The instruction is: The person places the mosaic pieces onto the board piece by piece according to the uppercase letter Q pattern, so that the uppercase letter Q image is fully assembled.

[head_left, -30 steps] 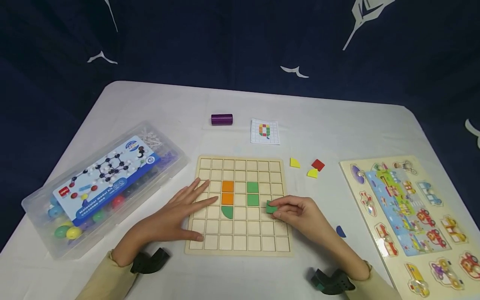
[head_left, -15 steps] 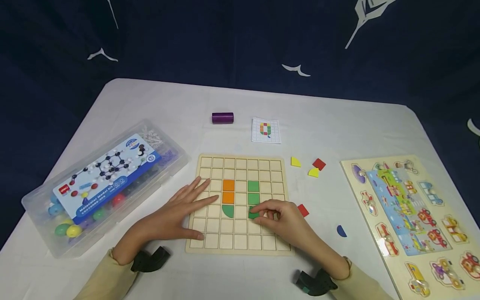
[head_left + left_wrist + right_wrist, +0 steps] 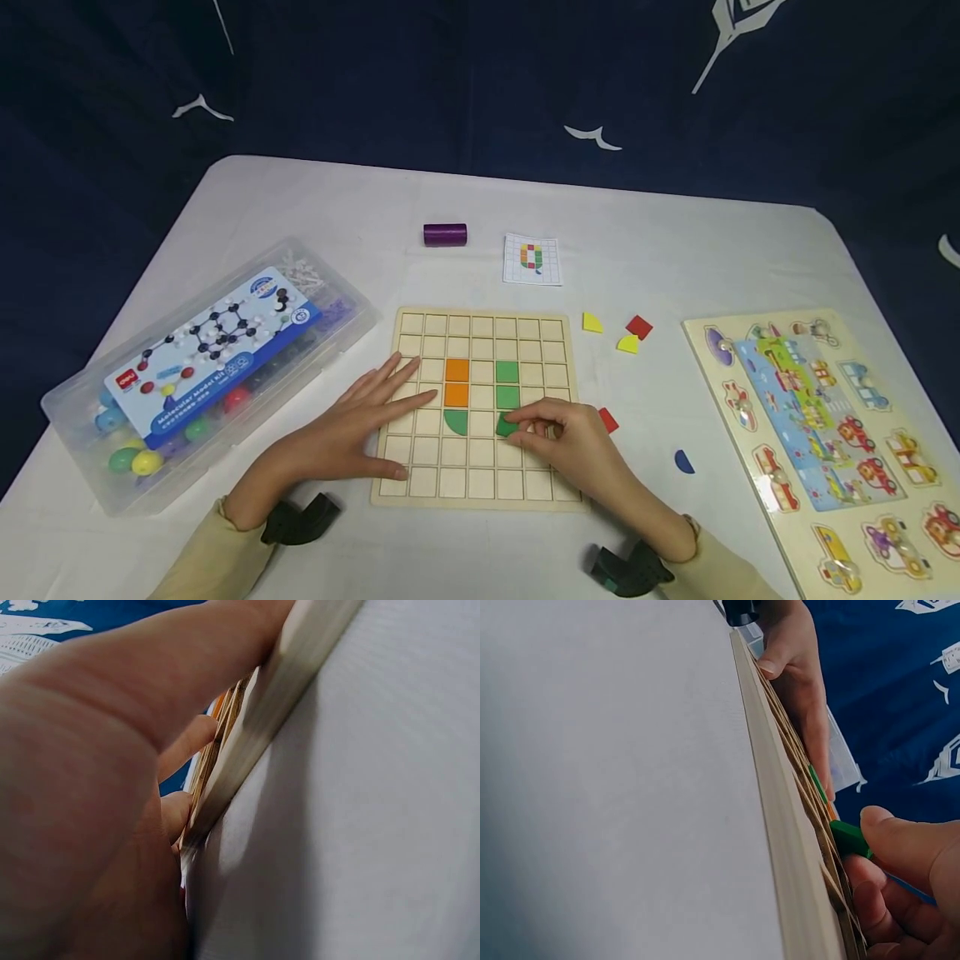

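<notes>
A wooden grid board (image 3: 480, 487) lies in front of the person. My right hand (image 3: 566, 437) pinches a small green piece (image 3: 849, 838) between thumb and fingers, tilted at a cell just below two green squares (image 3: 507, 383). My left hand (image 3: 352, 429) rests on the board's left side, fingers spread and straight. Two orange squares (image 3: 457, 382) sit in a column near that hand's fingertips, with a green quarter-circle (image 3: 455, 422) beneath them. The left wrist view shows the thumb (image 3: 150, 675) at the board's edge.
Yellow quarter-circles (image 3: 592, 322), red squares (image 3: 639, 327) and a blue half-circle (image 3: 683, 462) lie right of the board. Behind it are a pattern card (image 3: 532, 260) and a purple cylinder (image 3: 445, 235). A molecular model kit box (image 3: 210, 375) stands left, a picture puzzle (image 3: 813, 433) right.
My right hand has moved left across the board with the green piece, to the cell under the green squares. A red square it covered now shows. The left hand stays put.
</notes>
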`<state>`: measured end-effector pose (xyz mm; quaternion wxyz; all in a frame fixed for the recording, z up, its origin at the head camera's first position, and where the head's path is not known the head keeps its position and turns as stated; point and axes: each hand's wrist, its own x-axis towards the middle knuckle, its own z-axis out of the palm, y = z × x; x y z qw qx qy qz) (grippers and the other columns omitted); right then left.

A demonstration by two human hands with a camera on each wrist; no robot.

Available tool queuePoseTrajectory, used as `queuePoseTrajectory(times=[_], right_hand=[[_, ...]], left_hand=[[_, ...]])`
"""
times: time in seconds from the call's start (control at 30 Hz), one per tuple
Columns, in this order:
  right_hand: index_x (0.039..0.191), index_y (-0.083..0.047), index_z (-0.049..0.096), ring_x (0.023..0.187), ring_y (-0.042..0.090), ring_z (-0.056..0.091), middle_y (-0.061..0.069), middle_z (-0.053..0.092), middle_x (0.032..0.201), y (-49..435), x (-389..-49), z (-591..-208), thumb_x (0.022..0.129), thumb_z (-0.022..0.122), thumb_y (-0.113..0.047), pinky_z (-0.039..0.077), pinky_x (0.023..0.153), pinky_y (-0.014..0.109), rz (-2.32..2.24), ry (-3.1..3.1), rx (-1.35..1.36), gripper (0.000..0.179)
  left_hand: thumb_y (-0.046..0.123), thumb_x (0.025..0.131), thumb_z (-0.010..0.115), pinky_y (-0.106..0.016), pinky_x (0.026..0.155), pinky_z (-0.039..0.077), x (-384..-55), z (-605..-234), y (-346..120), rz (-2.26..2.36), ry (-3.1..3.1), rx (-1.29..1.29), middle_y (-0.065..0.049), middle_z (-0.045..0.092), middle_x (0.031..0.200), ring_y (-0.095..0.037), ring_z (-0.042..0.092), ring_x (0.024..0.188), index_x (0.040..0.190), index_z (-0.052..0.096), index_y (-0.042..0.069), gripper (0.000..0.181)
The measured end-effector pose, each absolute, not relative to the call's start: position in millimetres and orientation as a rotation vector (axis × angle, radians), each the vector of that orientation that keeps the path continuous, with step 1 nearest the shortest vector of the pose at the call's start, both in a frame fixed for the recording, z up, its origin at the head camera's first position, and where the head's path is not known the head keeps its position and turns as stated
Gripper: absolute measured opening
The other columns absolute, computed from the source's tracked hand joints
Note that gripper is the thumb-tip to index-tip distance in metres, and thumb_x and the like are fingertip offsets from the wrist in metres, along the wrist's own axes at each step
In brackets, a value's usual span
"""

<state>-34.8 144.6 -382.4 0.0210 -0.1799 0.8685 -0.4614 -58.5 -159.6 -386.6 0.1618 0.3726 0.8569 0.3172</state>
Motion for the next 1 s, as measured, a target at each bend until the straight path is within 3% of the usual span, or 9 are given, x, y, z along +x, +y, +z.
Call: queuePoseTrajectory(times=[0.67, 1.0], right_hand=[[0.091, -0.014, 0.075, 0.052, 0.007, 0.047, -0.015, 0.063, 0.075, 151.6, -33.7, -385.5, 0.07, 0.081, -0.005, 0.038, 0.043, 0.019, -1.493, 2.753, -0.556, 0.024], [0.082, -0.014, 0.073, 0.06, 0.006, 0.051, -0.013, 0.059, 0.074, 148.7, -33.3, -392.8, 0.066, 0.083, 0.001, 0.044, 0.05, 0.018, -1.531, 2.761, -0.738, 0.024]], left_hand=[[0.042, 0.072, 0.078, -0.054, 0.107, 0.0, -59.6, -386.4, -159.3, 0.899, 2.451, 1.071, -0.007, 0.0, 0.156, -0.026, -0.01, 0.139, 0.147, 0.033, 0.019, 0.091], [0.048, 0.074, 0.074, -0.056, 0.106, 0.001, -58.5, -387.1, -160.6, 0.908, 2.446, 1.072, -0.008, 0.001, 0.156, -0.027, -0.009, 0.139, 0.147, 0.033, 0.019, 0.089]])
